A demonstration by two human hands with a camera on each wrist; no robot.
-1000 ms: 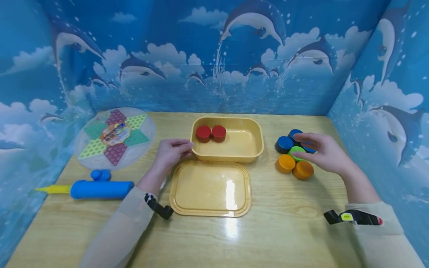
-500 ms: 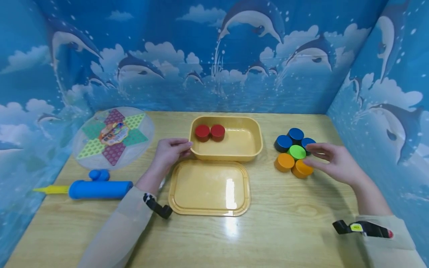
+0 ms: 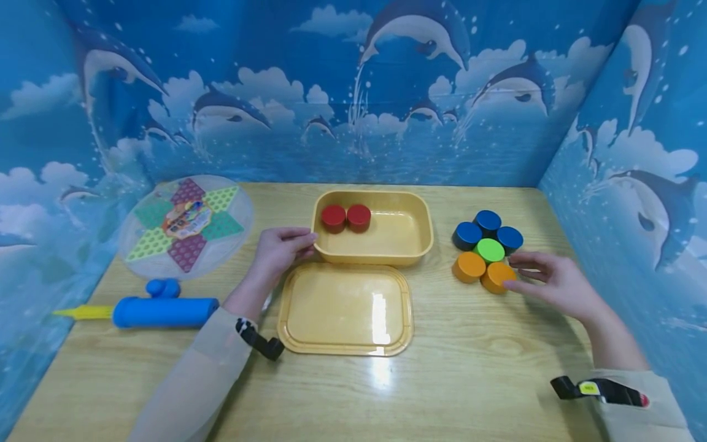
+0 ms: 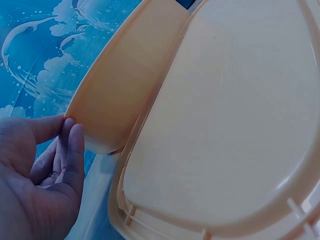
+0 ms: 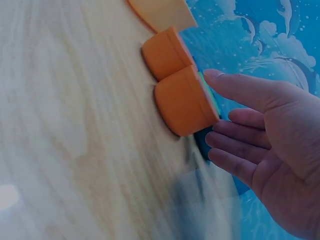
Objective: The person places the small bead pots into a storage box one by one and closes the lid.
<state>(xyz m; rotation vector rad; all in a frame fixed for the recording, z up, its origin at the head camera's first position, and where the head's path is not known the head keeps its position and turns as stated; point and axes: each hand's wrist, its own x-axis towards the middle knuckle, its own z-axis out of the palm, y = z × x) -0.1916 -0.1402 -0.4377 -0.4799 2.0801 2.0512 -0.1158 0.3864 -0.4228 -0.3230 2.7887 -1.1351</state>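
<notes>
A yellow rectangular box holds two red round pieces at its left end. My left hand touches the box's left rim; in the left wrist view that hand has thumb and fingers at the box's edge. At the right, blue pieces, a green piece and two orange pieces stand in a cluster. My right hand, fingers spread, is beside the nearer orange piece; the right wrist view shows the hand close to that piece, contact unclear.
A flat yellow lid lies in front of the box. At the left are a round star-patterned board and a blue pump with a yellow nozzle. A dolphin-printed curtain stands behind and at the sides.
My right hand has moved from above the blue and green pieces toward the front right, to beside the nearer orange piece. My left hand has stayed at the box's rim.
</notes>
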